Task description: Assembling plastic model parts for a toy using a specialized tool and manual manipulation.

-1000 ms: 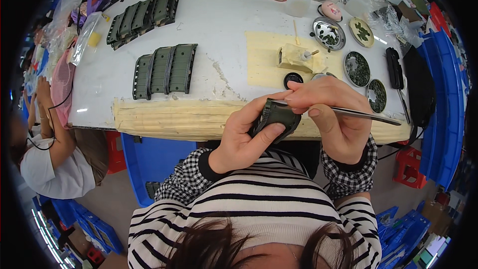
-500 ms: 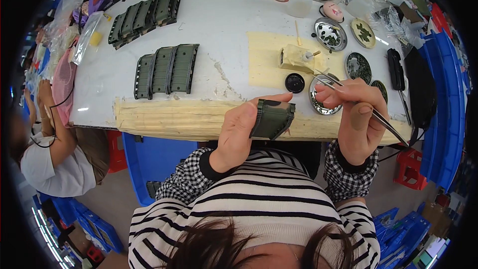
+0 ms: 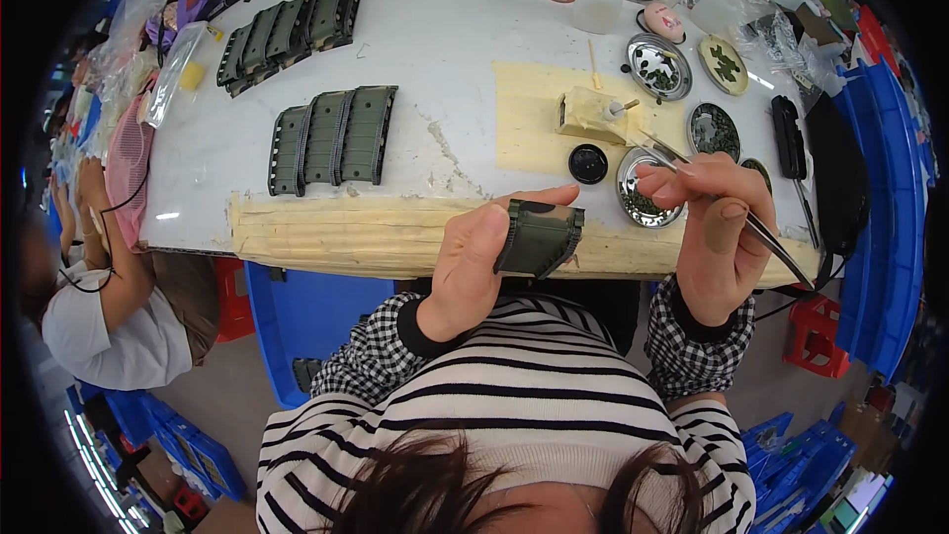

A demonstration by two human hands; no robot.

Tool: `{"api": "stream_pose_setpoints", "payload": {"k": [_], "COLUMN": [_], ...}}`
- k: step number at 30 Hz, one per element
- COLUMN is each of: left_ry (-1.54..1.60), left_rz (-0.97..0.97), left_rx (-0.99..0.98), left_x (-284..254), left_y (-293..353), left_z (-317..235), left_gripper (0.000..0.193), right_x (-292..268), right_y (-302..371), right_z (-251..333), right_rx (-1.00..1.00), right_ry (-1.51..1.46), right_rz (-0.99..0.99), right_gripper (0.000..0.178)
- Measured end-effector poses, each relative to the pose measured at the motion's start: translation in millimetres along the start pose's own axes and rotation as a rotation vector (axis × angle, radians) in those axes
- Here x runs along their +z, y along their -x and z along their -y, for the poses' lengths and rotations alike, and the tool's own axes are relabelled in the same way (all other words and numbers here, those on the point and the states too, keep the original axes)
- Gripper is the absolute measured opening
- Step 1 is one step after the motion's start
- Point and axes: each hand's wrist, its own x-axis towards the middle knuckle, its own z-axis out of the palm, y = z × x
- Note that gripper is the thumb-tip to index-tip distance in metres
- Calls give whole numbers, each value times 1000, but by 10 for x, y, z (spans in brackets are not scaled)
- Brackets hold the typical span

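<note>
My left hand (image 3: pixel 474 262) holds a dark green camouflage-patterned model panel (image 3: pixel 539 239) by its left side, just over the table's front edge. In my right hand (image 3: pixel 720 227) is a pair of metal tweezers (image 3: pixel 768 235), tips pointing up and left. Whether anything tiny sits between the tips is too small to tell. Under those tips lies a round metal dish (image 3: pixel 633 210) of small green parts, partly hidden by my fingers. A black round lid (image 3: pixel 588 164) and a masking-tape-wrapped block (image 3: pixel 591 117) with a thin stick in it are beyond both hands.
Rows of green panels (image 3: pixel 333 136) lie on the left of the white table (image 3: pixel 445 49). More dishes of parts (image 3: pixel 659 67) and a black-handled tool (image 3: pixel 787 138) are at the right. A blue bin (image 3: pixel 306 311) is below the edge; another person (image 3: pixel 119 307) sits at left.
My right hand has shifted very slightly to the right with the tweezers, which lie at a somewhat flatter angle. My left hand keeps the panel in nearly the same place.
</note>
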Motion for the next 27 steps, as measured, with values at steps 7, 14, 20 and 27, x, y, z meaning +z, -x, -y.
{"api": "stream_pose_setpoints", "payload": {"k": [7,14,20,27], "left_ry": [504,866,1048,1087], "left_rz": [53,118,184,241], "left_rx": [-120,-302,-332,-368], "left_x": [32,2,-22,5], "left_y": [-65,-113,-114,-126], "left_z": [-27,-21,25,19], "left_gripper": [74,62,62,64], "right_x": [-174,-152,-100,177], "right_y": [-280,-384,-375,-158], "right_z": [-167,-431,-296,-58], "right_rx": [-128,-230,-260,21], "right_ry": [812,977,907,269], "right_rz": [-52,72,-25,19], "right_gripper": [12,16,14,10]}}
